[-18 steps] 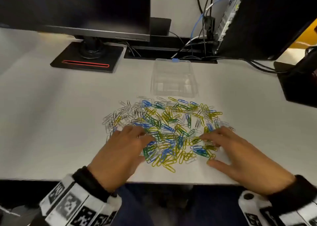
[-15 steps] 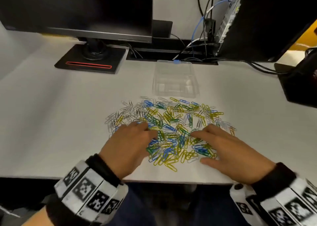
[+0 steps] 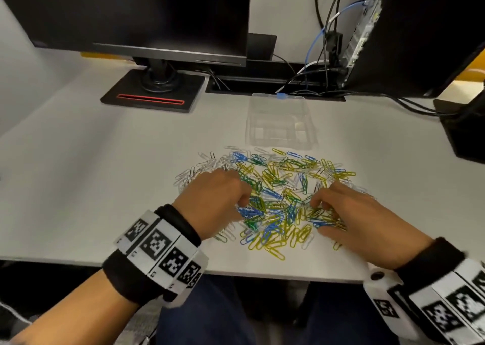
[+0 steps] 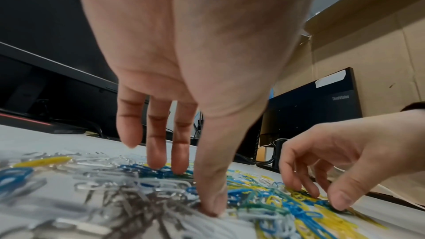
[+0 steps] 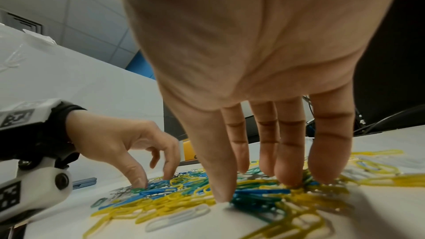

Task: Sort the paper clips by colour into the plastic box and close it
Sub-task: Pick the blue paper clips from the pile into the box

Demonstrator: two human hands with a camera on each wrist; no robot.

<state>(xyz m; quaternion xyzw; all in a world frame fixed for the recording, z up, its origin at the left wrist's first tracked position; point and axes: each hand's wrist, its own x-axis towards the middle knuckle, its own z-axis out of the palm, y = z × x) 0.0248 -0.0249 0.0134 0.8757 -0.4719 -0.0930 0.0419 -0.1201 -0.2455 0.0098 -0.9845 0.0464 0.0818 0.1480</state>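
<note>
I have both hands down on the heap of plastic-coated wire paper clips (image 3: 273, 195), a mixed spread of yellow, blue, green and white ones lying mid-desk toward the front edge of the white desk (image 3: 78, 187). My left hand (image 3: 212, 203) has its fingertips (image 4: 158, 163) and thumb pressed into the clips on the left side of the heap, fingers bent but closed around nothing I can make out; my right hand (image 3: 349, 221) rests the same way on the right side, its fingers (image 5: 287, 175) fairly straight, tips touching clips, gripping nothing. The clear plastic box (image 3: 280, 124) with the small blue latch sits just beyond the heap toward the back edge, and I cannot tell whether its lid is up or flat. As I read it, the step is splitting the heap by colour, and nothing is in the box yet. To do it well I would rake 1 colour at a time with flat fingertips, dragging clips sideways along the desk instead of lifting handfuls, because they look interlocked and would pull strays along. Counts: 1 box, 2 hands, 4 colours; the clips are far too many and too tangled to count, well over 100, with yellow seeming most plentiful.
</note>
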